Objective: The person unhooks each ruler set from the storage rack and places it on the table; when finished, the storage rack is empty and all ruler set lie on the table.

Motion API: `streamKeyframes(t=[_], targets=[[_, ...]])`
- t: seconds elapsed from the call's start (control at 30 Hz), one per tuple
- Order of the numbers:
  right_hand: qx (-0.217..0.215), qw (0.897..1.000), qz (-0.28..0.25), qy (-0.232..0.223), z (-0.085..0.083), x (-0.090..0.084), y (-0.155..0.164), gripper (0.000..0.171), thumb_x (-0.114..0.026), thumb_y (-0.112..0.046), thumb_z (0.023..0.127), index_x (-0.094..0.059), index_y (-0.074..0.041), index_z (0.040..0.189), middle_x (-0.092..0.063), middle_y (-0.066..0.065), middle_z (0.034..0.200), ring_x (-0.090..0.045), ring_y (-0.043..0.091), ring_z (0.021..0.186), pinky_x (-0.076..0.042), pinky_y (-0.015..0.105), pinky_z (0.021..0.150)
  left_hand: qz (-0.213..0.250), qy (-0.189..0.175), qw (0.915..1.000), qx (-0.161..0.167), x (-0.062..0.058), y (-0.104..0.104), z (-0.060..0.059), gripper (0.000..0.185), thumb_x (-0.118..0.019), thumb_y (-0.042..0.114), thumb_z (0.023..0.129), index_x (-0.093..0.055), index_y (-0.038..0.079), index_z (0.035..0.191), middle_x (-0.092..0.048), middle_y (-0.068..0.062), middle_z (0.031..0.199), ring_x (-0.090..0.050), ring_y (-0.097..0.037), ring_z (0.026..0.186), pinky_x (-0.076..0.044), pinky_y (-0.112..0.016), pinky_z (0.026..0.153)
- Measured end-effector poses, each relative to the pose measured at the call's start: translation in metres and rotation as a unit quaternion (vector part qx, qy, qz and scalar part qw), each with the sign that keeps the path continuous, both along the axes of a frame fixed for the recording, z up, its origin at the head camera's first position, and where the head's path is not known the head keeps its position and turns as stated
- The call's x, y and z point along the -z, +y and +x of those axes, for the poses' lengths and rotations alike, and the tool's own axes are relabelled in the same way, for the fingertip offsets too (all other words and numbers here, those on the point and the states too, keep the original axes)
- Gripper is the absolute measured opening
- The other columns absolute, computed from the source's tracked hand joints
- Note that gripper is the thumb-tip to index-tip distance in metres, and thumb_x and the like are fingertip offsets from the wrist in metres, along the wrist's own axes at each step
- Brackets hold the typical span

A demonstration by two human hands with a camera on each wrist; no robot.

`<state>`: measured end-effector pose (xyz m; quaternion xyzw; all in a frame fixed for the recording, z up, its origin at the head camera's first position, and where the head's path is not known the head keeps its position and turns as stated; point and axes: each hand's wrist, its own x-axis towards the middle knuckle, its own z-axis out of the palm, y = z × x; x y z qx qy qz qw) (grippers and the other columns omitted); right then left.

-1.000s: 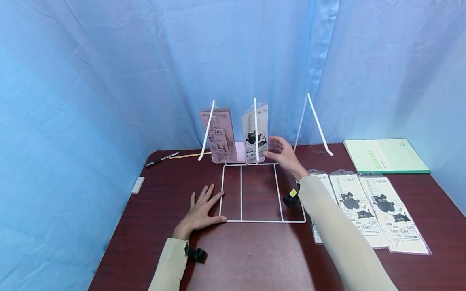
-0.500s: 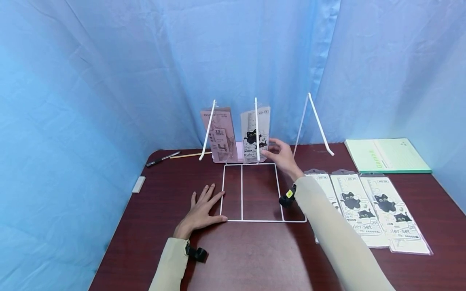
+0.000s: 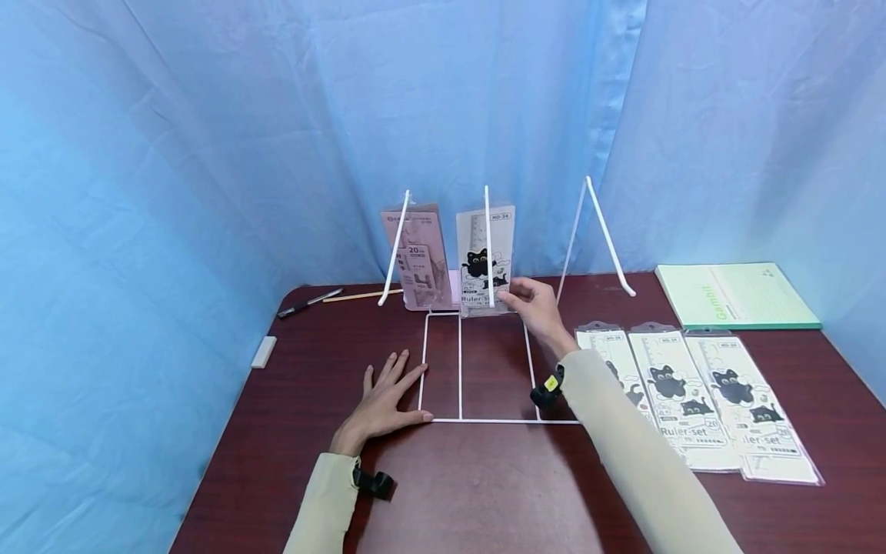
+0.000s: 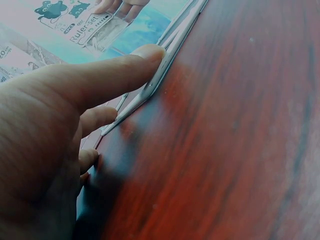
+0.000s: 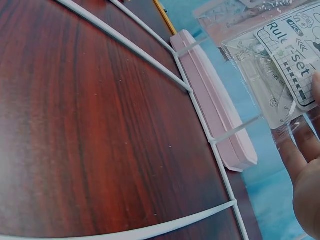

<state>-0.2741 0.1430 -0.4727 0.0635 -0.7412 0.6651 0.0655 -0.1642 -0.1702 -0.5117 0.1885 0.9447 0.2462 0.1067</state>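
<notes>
In the head view my right hand [image 3: 538,309] pinches the lower right edge of a ruler set [image 3: 477,263] in clear packaging with black cats on it. The ruler set hangs at the middle prong of a white wire rack [image 3: 498,421]. In the right wrist view the thumb lies on the front of the ruler set [image 5: 295,60], with other fingers behind it. My left hand [image 3: 382,404] lies spread at the rack's front left corner, its thumb touching the wire. Beside the middle prong, a pink ruler pack [image 3: 418,265] hangs on the left prong.
Several cat ruler sets [image 3: 681,392] lie on the table at the right. Behind them is a green notepad [image 3: 737,296]. A pen [image 3: 308,302], a pencil [image 3: 361,295] and a white eraser [image 3: 263,352] are at the left. A pink box [image 5: 215,100] stands behind the rack base.
The hanging ruler set has turned to face the front and sits slightly lower. My right hand has moved slightly down with its edge. My left hand stays in place.
</notes>
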Motion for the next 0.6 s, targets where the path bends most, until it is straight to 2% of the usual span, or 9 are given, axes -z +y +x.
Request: streamKeyframes(t=[0.23, 0.3, 0.33, 0.47, 0.6], targets=[[0.014, 1.0, 0.015, 0.018, 0.006, 0.003, 0.001, 0.029, -0.073, -0.006, 0.09, -0.068, 0.013, 0.111, -0.069, -0.02, 0.078, -0.063, -0.002, 0.066, -0.055, 0.02, 0.064, 0.0, -0.006, 1.0, -0.004, 0.0, 0.0, 0.001, 0.091, -0.075, 0.057, 0.082, -0.034, 0.027, 0.157, -0.011, -0.012, 0.171, -0.003, -0.034, 0.159, 0.004, -0.071, 0.12], [0.021, 0.999, 0.023, 0.02, 0.009, 0.002, 0.001, 0.027, -0.074, -0.007, 0.089, -0.07, 0.011, 0.109, -0.071, -0.014, 0.079, -0.062, -0.001, 0.065, -0.055, 0.022, 0.063, 0.001, -0.006, 1.0, -0.004, 0.0, 0.0, 0.001, 0.091, -0.075, 0.058, 0.082, -0.034, 0.027, 0.157, -0.011, -0.011, 0.171, -0.003, -0.034, 0.159, 0.004, -0.071, 0.12], [0.025, 0.999, 0.029, 0.021, 0.011, 0.002, 0.001, 0.027, -0.074, -0.007, 0.089, -0.071, 0.011, 0.109, -0.072, -0.011, 0.079, -0.062, -0.001, 0.064, -0.054, 0.021, 0.062, 0.002, -0.006, 1.0, -0.004, 0.0, 0.0, 0.001, 0.091, -0.075, 0.058, 0.081, -0.034, 0.027, 0.157, -0.011, -0.012, 0.171, -0.003, -0.034, 0.159, 0.004, -0.071, 0.12], [0.031, 0.998, 0.052, 0.025, 0.019, -0.001, 0.002, 0.026, -0.075, -0.009, 0.089, -0.072, 0.009, 0.108, -0.076, 0.018, 0.09, -0.061, 0.0, 0.065, -0.049, 0.018, 0.06, 0.002, -0.006, 1.0, -0.002, 0.0, 0.0, 0.001, 0.091, -0.075, 0.058, 0.082, -0.034, 0.027, 0.158, -0.011, -0.011, 0.171, -0.002, -0.034, 0.159, 0.004, -0.071, 0.12], [0.028, 0.997, 0.06, 0.029, 0.026, -0.005, 0.002, 0.025, -0.074, -0.007, 0.089, -0.072, 0.01, 0.107, -0.072, 0.033, 0.098, -0.059, -0.001, 0.064, -0.045, 0.014, 0.058, 0.005, -0.005, 1.0, -0.002, -0.001, 0.0, 0.001, 0.091, -0.075, 0.057, 0.082, -0.035, 0.027, 0.157, -0.012, -0.012, 0.17, -0.003, -0.035, 0.159, 0.004, -0.072, 0.119]])
